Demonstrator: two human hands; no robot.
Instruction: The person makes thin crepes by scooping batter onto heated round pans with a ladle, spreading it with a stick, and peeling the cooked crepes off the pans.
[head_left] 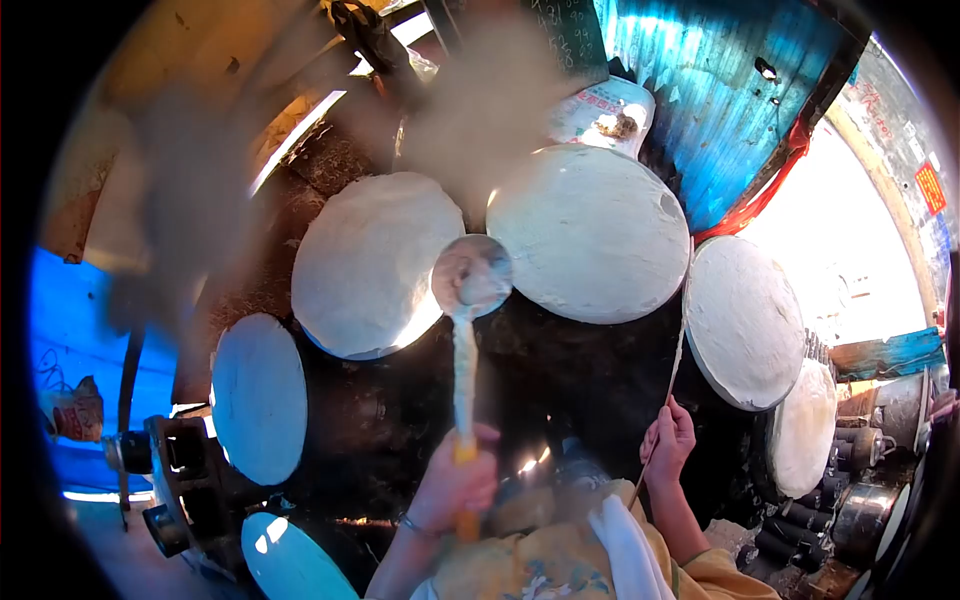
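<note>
My left hand (458, 482) is wrapped round the yellow handle of a ladle (464, 370). Whitish stuff coats the shaft, and its round metal head (472, 276) is raised between two large round white discs, the left one (378, 265) and the right one (588, 235). These discs look like round plates covered with a pale layer. In my right hand (668, 440) a long thin stick (677, 350) is pinched. Its upper end reaches the gap between the right disc and a further white disc (745, 322). Both hands are in front of my yellowish clothing.
More pale discs stand at the left (259, 400), bottom left (290, 560) and far right (803, 428). Grey smears blur the upper left. A metal bracket (185, 480) is at lower left. Dark cylindrical parts (800, 530) lie at lower right. A blue corrugated sheet (690, 100) hangs behind.
</note>
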